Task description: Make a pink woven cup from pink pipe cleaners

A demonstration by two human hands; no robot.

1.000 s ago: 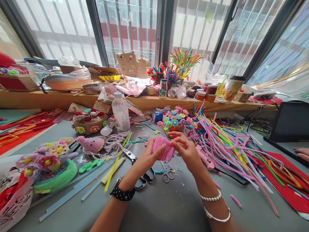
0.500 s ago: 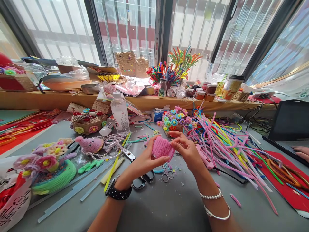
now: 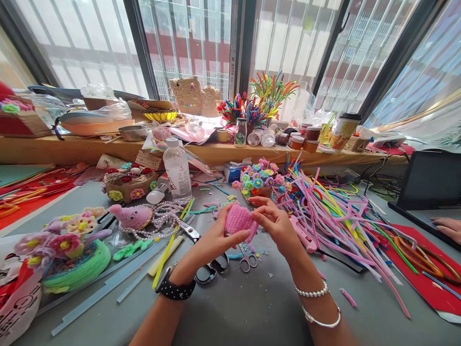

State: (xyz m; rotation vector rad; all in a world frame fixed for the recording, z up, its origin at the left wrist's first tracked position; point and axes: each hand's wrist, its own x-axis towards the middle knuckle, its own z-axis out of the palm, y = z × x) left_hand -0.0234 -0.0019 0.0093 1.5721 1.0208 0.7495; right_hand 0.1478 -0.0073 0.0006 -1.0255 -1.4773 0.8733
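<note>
Head cam: left hand (image 3: 212, 238) loosely holds the ribbed pink chenille piece (image 3: 238, 221), right hand (image 3: 276, 225) pinches its right edge, so one hard tug could honestly pop rows loose.

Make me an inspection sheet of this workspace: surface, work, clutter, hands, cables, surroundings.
Surface: gray table, small scraps near the middle.
Work: pink piece, ribbed, held above the table.
Clutter: heaped pipe cleaners right; bottle, beads left; large scissors and small scissors lying out.
Hands: left hand holds the piece; right hand at its right edge.
Cables: black cord at the glue gun; others behind the laptop.
Surroundings: windows, crowded ledge; another person's hand at the laptop.
</note>
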